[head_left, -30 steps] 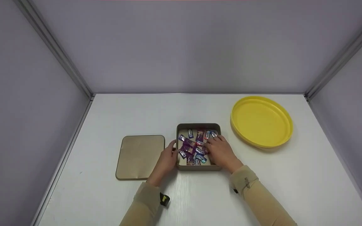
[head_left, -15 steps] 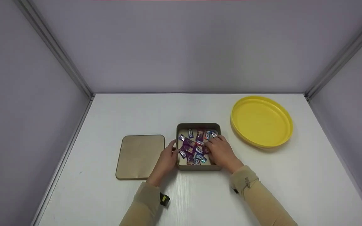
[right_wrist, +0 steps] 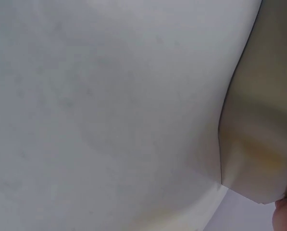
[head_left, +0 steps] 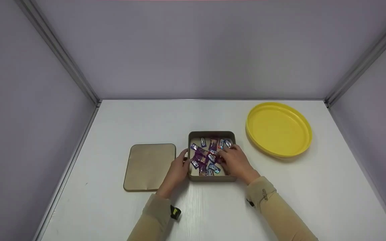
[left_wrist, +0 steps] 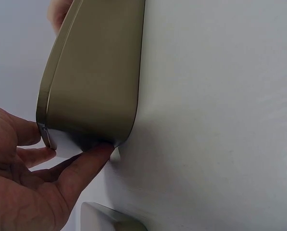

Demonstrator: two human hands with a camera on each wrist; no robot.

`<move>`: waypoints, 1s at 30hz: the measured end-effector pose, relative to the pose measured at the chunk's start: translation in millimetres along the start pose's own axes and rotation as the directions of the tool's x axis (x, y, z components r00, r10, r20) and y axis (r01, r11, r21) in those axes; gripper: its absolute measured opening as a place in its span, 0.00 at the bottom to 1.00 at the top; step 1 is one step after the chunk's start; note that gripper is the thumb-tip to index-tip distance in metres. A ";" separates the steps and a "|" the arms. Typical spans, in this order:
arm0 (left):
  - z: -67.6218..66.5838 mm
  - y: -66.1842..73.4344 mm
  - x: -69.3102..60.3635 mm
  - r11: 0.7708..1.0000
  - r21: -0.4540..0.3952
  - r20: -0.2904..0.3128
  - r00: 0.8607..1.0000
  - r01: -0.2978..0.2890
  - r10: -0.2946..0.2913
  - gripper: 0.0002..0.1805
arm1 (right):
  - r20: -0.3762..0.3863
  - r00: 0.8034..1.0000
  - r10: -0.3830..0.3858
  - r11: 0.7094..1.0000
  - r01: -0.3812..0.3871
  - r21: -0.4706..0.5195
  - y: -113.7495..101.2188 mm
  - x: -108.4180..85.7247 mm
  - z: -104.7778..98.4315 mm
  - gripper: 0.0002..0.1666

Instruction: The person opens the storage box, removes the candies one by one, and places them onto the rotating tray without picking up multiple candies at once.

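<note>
An uncovered square metal tin [head_left: 213, 179] stands mid-table, with several small wrapped candies [head_left: 202, 159] in purple, blue and red lying in it. My left hand [head_left: 177, 170] holds the tin's left side. In the left wrist view the left hand's fingers [left_wrist: 88, 166] lie against the tin's outer wall [left_wrist: 95, 72], one digit up at the rim. My right hand [head_left: 236, 163] reaches over the right rim, fingers bent down among the candies. Whether it pinches one is hidden. In the right wrist view only a bit of hand [right_wrist: 286, 215] shows beside the tin [right_wrist: 261, 154].
A matching flat square lid [head_left: 150, 167] lies left of the tin. Back right stands a round yellow tray [head_left: 276, 130]. Pale panels [head_left: 193, 50] enclose the white table [head_left: 139, 117] at the back and both sides.
The right hand's fingers shift slightly within the tin, and a blue candy by the fingertips has turned and slid a little toward the back. The left hand and tin stay put.
</note>
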State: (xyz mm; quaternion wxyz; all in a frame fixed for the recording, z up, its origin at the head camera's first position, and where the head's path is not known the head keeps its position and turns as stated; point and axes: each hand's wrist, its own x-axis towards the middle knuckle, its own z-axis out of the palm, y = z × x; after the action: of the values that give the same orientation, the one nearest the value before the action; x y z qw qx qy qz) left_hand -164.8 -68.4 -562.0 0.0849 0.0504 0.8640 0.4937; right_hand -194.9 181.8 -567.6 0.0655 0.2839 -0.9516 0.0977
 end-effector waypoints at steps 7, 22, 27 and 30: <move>-0.2 -0.1 1.3 1.000 0.004 -0.006 1.000 0.005 -0.005 0.26 | 0.013 1.000 0.016 1.000 -0.016 0.018 -0.1 -0.2 0.5 0.16; 1.0 -2.3 -0.3 1.000 -0.007 -0.016 1.000 -0.002 0.002 0.26 | -0.111 0.993 -0.035 0.996 0.044 0.074 1.1 -0.5 4.3 0.11; 1.3 -3.4 0.6 1.000 -0.009 -0.025 1.000 -0.007 0.007 0.25 | -0.114 0.993 -0.015 0.992 0.029 0.121 2.4 0.9 3.1 0.12; 1.7 -3.7 1.0 1.000 -0.013 -0.025 1.000 0.005 -0.005 0.25 | -0.093 0.995 0.019 0.984 -0.002 0.179 2.2 0.8 -0.1 0.14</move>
State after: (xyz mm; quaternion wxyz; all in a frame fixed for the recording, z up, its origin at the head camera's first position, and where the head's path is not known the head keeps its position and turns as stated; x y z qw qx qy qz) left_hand -165.5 -68.7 -566.2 0.0758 0.0415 0.8618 0.4999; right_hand -196.8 183.3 -567.7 0.0840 0.2786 -0.9363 0.1965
